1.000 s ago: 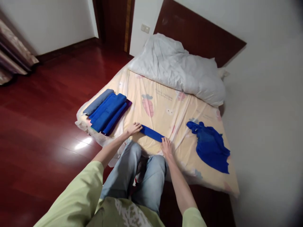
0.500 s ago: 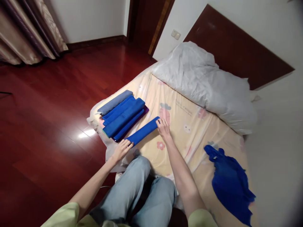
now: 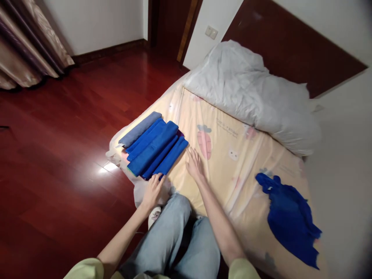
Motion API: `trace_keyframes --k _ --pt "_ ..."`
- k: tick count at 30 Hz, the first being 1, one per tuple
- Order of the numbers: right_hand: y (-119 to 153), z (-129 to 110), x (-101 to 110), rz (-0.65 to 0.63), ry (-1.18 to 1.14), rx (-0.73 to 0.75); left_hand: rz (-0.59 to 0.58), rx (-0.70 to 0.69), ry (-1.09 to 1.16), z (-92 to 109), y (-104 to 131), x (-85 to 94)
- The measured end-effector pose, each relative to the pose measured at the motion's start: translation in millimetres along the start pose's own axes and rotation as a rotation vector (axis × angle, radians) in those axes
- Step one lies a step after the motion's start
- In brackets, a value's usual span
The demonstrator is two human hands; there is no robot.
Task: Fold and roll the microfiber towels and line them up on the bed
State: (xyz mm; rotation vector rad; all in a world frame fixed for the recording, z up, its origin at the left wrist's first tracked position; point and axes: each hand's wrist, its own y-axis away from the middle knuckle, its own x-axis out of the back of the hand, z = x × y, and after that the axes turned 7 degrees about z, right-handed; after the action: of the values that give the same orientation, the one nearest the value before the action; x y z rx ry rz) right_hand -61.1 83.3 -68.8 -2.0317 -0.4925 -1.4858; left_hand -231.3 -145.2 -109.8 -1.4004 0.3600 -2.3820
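Observation:
Several long folded blue cloths (image 3: 152, 149) lie side by side on the bed (image 3: 215, 166), with a grey-blue folded one (image 3: 141, 128) at their far left. The nearest blue strip (image 3: 172, 155) rests against the right side of the row. At its lower end is my left hand (image 3: 154, 188), fingers bent and touching or just beside the cloth. My right hand (image 3: 194, 164) is by its upper end, fingers apart, holding nothing. A crumpled blue cloth (image 3: 290, 221) is spread at the right of the bed.
A large grey-white covered bundle (image 3: 250, 89) lies along the headboard (image 3: 290, 42). My knees in jeans (image 3: 174, 217) are against the bed's front edge. Red wooden floor (image 3: 72, 155) and a curtain (image 3: 29, 46) are at the left.
The blue strip held between both hands has moved left and now lies against the row. My right hand has let go of it. The view has shifted slightly.

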Motion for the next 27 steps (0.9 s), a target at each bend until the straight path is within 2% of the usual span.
trace_keyframes --k 2,4,6,8,9,11,15,19,27 --pt "86.4 -1.6 11.1 0.086 -0.019 -0.094 0.01 -0.007 0.109 35.2 18.9 13.9" --pt "185.9 -3.5 18.4 0.228 -0.013 -0.239 -0.078 -0.057 0.167 76.5 46.9 23.5" --pt "279.2 -7.6 22.3 0.35 0.057 -0.378 -0.169 -0.123 0.132 116.1 76.3 25.7" --pt "347.9 -18.1 25.7 0.334 0.078 -0.448 -0.238 -0.183 0.025 146.0 98.2 21.9" --pt "369.5 -26.1 27.9 0.313 0.079 -0.482 -0.266 -0.2 -0.046 155.6 104.4 18.9" --pt "387.6 -44.3 33.3 0.273 0.074 -0.533 -0.299 -0.222 -0.163 164.6 107.3 12.5" --pt "365.8 -66.8 45.3 0.248 0.073 -0.625 -0.313 -0.305 -0.236 158.2 92.8 3.3" --pt "346.9 -68.2 56.5 0.237 0.041 -0.716 -0.284 -0.361 -0.301 151.5 82.2 2.1" --pt "352.6 -63.2 79.9 0.288 -0.155 -0.738 -0.188 -0.463 -0.425 158.4 77.9 7.5"
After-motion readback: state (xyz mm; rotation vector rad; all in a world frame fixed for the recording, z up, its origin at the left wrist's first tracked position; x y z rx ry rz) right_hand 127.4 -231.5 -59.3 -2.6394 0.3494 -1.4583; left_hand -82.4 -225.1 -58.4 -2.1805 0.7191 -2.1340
